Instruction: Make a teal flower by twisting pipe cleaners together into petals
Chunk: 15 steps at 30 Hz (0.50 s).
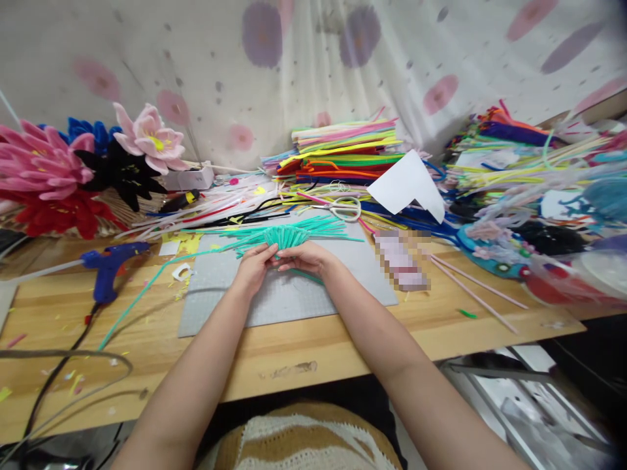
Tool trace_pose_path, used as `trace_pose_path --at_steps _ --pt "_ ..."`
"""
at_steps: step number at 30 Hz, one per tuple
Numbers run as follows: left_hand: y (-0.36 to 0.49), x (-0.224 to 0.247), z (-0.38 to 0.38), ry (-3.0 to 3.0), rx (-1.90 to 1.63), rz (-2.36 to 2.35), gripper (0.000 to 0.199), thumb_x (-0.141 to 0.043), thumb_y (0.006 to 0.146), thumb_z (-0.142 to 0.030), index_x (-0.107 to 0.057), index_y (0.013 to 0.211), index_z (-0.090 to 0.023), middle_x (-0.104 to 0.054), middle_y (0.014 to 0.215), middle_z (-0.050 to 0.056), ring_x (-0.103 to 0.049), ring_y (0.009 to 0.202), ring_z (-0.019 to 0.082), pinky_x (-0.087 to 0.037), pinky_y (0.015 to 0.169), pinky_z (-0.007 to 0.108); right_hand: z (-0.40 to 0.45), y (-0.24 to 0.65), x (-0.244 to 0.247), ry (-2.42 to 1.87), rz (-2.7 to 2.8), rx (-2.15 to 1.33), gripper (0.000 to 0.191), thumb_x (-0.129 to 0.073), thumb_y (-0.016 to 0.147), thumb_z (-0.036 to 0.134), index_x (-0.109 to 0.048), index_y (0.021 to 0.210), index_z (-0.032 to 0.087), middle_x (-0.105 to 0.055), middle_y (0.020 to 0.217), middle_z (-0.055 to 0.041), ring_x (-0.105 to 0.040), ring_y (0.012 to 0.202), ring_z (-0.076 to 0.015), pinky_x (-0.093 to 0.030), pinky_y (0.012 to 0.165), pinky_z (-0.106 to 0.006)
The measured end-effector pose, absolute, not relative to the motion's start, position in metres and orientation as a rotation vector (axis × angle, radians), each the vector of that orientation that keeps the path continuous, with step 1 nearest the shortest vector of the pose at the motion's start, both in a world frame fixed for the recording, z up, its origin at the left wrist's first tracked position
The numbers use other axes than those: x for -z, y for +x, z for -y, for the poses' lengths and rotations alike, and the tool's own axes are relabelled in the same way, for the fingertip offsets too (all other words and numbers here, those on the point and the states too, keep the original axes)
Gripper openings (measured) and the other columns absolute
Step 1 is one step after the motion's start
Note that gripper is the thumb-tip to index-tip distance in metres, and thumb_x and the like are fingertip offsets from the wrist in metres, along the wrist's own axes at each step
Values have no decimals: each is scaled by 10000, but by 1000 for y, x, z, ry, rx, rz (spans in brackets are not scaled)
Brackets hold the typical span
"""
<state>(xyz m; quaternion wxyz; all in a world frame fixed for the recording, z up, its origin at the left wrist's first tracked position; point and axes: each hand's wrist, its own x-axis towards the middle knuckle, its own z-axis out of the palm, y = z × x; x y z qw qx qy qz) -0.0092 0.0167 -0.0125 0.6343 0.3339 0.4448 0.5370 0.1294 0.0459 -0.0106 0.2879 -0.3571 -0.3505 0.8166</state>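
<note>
Together, the left hand (pixel 255 264) and right hand (pixel 306 256) are pinching a turquoise bundle (pixel 287 236), seemingly by its near edge, above a grey mat (pixel 213 307).

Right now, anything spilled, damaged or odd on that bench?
Yes, minor things. Yellow scraps litter the left of the wooden table, like uncleared offcuts. Near its front edge is a rough, discoloured patch, apparently worn. One teal strand strays far left of the teal bundle in the left hand and right hand.
</note>
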Motion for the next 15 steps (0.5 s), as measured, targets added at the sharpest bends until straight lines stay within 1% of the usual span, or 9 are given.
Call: trace_pose_path --at_steps 3,6,9,11,13,15 --pt "-8 14 -17 802 -1268 -1050 336 -806 480 -344 -526 500 -159 -515 486 -43 -486 479 76 -402 511 218 -46 129 10 -976 942 -2163 96 -593 734 12 -645 738 93 -682 636 -38 -643 591 -114 -561 563 -228" --pt "-7 12 -17 860 -1373 -1104 319 -770 536 -417 -585 560 -158 -560 520 -35 -504 487 80 -424 537 227 -44 129 8 -959 958 -2155 101 -605 719 20 -648 769 97 -678 636 -30 -636 581 -110 -557 550 -223" --pt "-9 6 -18 848 -1471 -1089 366 -725 575 -477 -665 748 -160 -669 716 18 -592 633 122 -466 630 256 -43 129 7 -939 971 -2132 143 -635 696 31 -654 816 108 -685 673 -26 -642 594 -114 -555 543 -223" --pt "-11 5 -18 824 -1507 -1134 402 -720 578 -477 -670 823 -162 -685 802 42 -618 712 152 -473 661 276 -42 130 6 -983 961 -2090 124 -628 702 31 -658 797 104 -683 664 -30 -641 588 -114 -553 539 -219" --pt "-13 6 -15 874 -1480 -1271 370 -694 607 -491 -664 764 -157 -666 733 45 -606 679 163 -457 627 277 -44 131 5 -1053 953 -2042 80 -604 724 30 -659 735 87 -676 635 -39 -636 569 -108 -549 535 -206" --pt "-11 6 -9 1069 -1411 -1445 338 -646 662 -503 -635 628 -167 -600 593 33 -560 605 160 -421 592 273 -46 133 4 -1116 961 -2004 106 -585 742 34 -656 674 73 -671 619 -51 -627 545 -99 -545 534 -191"
